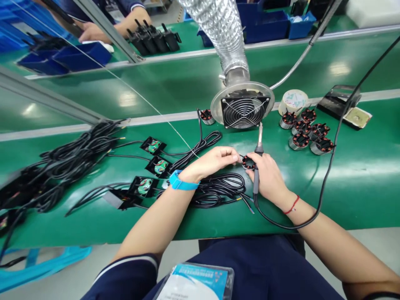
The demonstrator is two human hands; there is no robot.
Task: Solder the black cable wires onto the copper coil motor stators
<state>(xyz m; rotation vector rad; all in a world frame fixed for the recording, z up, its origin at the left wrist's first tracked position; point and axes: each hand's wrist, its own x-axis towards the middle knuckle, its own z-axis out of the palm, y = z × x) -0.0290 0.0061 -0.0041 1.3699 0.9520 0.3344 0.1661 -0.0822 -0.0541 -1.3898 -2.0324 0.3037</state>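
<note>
Right hand (268,179) clenched round soldering iron (258,143), tip toward fan (243,110). Left hand (215,160) pinches small coil (248,162), between both hands. Cable bundle (218,189) under wrists. Bare worktop (359,179) right of right hand; near edge behind wrists.

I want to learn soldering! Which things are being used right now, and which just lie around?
In use: soldering iron in right hand; round coil at left hand; black cable under both.
Lying about: tape roll; spare coils; cable pile; black housings.

Glossy green workbench (359,183) reflects overhead light; grey floor (78,279) below.
</note>
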